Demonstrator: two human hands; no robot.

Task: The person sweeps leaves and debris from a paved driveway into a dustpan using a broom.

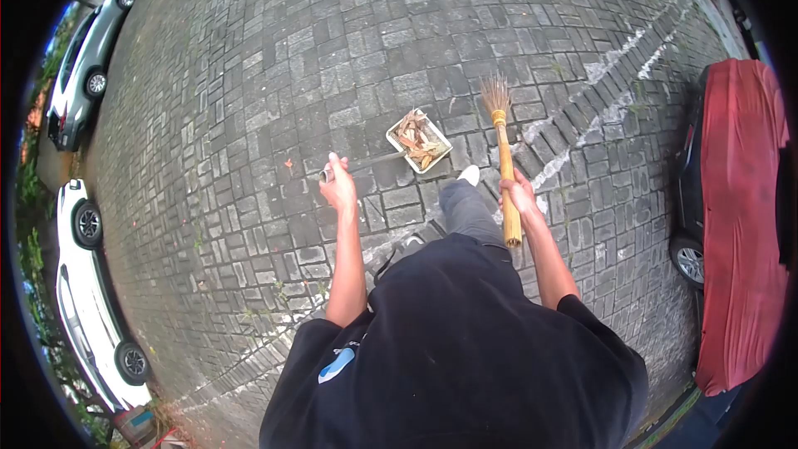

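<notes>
My right hand is closed around the thick bamboo-coloured handle of a stick broom. Its thin bristles fan out away from me, and the butt end points back toward my body. In my left hand, closed into a fist, is the grey end of a handle. A faint, thin shaft seems to run from there to a pale, square dustpan. Dry brown leaves lie in the dustpan, left of the broom's bristles.
Grey paving bricks cover the ground, with worn white lines at the right. A white car and a grey car stand at the left. A vehicle under a red cover is at the right. My white shoe is below the dustpan.
</notes>
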